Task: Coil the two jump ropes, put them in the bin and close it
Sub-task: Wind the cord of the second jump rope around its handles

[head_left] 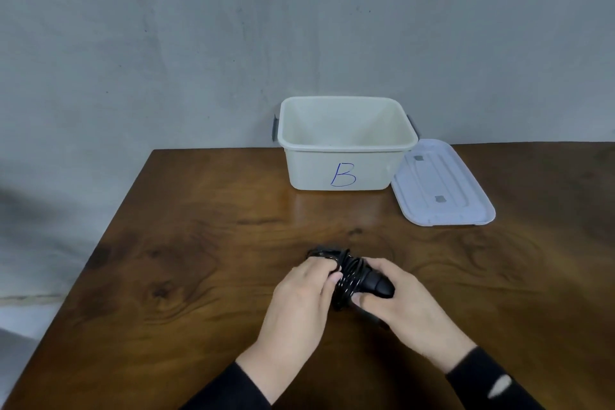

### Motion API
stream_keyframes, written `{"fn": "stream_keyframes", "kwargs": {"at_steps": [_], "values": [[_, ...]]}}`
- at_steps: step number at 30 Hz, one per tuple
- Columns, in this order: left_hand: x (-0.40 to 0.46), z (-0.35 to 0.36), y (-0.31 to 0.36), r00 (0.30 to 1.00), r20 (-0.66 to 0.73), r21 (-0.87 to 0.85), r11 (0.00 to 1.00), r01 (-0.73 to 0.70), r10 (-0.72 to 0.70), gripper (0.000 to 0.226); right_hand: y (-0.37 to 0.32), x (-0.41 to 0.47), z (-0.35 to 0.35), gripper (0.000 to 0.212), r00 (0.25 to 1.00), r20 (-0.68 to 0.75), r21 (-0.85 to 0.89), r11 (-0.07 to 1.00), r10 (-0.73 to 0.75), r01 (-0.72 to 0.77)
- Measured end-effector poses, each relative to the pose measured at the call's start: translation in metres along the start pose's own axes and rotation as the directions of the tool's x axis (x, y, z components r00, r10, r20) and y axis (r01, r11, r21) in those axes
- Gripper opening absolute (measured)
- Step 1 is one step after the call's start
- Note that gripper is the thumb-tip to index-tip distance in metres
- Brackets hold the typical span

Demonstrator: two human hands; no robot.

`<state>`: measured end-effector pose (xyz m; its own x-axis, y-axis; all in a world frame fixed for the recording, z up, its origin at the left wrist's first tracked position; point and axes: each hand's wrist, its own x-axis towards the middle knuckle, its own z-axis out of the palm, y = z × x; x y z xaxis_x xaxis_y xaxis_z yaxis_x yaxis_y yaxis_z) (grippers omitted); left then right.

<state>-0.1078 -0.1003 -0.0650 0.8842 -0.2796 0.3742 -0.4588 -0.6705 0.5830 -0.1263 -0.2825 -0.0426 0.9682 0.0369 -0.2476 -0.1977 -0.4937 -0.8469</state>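
Note:
A black jump rope (pixel 352 273), wound into a tight bundle around its handles, lies between my two hands near the front middle of the wooden table (pixel 186 260). My left hand (pixel 303 303) grips the bundle's left side. My right hand (pixel 399 303) holds the right side, with a black handle end poking out over its fingers. An open cream bin (pixel 339 173) marked with a blue "B" stands at the back of the table and looks empty. Its pale lid (pixel 442 186) lies flat on the table just right of it. I can tell only one bundle of rope.
A grey wall rises right behind the bin. The table's left edge runs diagonally from back middle to front left, with floor beyond it. Grey latches stick out on both ends of the bin.

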Motion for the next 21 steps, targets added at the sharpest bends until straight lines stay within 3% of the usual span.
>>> {"fn": "stream_keyframes", "kwargs": {"at_steps": [4,7,10,13,21], "values": [[-0.004,0.02,-0.012,0.999,0.03,0.038,0.999,0.018,-0.019,0.01,0.014,0.01,0.007,0.059,0.999,-0.043,-0.222,0.975,0.018,-0.027],[0.002,0.027,-0.014,0.999,0.003,0.026,0.999,0.032,-0.032,0.009,0.013,0.007,0.016,0.063,0.976,-0.169,-0.52,0.853,-0.139,0.031],[0.007,0.03,-0.013,0.999,0.012,0.035,0.998,0.046,-0.046,0.015,0.005,0.007,0.024,0.039,0.944,-0.235,-0.509,0.857,-0.231,0.083],[0.009,0.033,-0.013,0.998,0.037,0.048,0.998,0.046,-0.048,0.021,0.0,0.016,0.03,0.025,0.925,-0.328,-0.436,0.899,-0.195,0.035],[0.014,0.034,-0.022,0.996,0.04,-0.026,0.996,0.082,-0.081,0.013,-0.006,0.028,0.031,0.04,0.943,-0.286,-0.556,0.831,-0.169,-0.019]]}}
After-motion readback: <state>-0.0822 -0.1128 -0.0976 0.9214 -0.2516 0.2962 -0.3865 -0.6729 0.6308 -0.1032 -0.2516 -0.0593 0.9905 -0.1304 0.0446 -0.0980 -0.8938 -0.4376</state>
